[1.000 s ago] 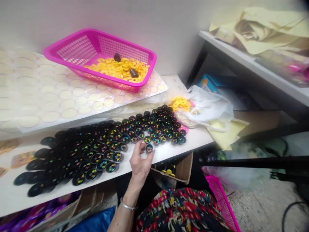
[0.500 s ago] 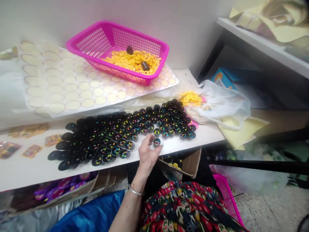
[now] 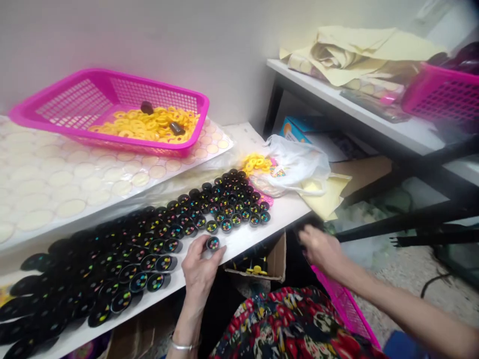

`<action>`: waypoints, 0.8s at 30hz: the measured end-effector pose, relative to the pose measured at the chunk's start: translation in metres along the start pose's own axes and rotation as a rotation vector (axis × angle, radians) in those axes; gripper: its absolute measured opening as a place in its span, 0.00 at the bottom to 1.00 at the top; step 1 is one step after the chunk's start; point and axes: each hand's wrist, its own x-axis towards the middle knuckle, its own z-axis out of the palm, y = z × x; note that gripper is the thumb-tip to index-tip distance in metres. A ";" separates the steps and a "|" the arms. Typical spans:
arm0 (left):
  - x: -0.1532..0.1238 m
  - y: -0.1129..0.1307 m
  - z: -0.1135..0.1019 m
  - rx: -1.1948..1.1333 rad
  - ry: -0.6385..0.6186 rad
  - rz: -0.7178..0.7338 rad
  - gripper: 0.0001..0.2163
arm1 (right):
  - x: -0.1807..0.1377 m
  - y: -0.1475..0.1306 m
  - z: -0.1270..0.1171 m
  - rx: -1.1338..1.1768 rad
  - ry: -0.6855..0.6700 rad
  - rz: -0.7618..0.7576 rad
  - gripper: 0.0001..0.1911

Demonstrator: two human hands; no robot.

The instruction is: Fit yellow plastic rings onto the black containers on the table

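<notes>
My left hand [image 3: 200, 262] grips a small black cup [image 3: 213, 243] with bright coloured bits inside, thumb and fingers around its sides, at the table's front edge. Behind and left of it, many similar black cups [image 3: 160, 244] stand upright in packed rows on the white table [image 3: 239, 244]. Off to the right, past the table edge, is my right hand [image 3: 316, 245], its fingers curled and slightly blurred. Something dark shows at its fingertips, too unclear to name.
A pink basket [image 3: 194, 144] of yellow rings stands on sheets of round stickers [image 3: 142, 179]. At the table's right lie yellow rings [image 3: 256, 163] and a white plastic bag [image 3: 299, 159]. Below is a cardboard box [image 3: 279, 259]; a shelf [image 3: 337, 102] juts in at right.
The view has turned to the right. My right hand has come into sight at the right. My left hand still holds the cup near the front edge.
</notes>
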 end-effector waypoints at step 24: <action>-0.004 0.003 0.004 0.023 0.043 0.055 0.14 | 0.146 0.007 0.014 0.682 0.293 -0.219 0.12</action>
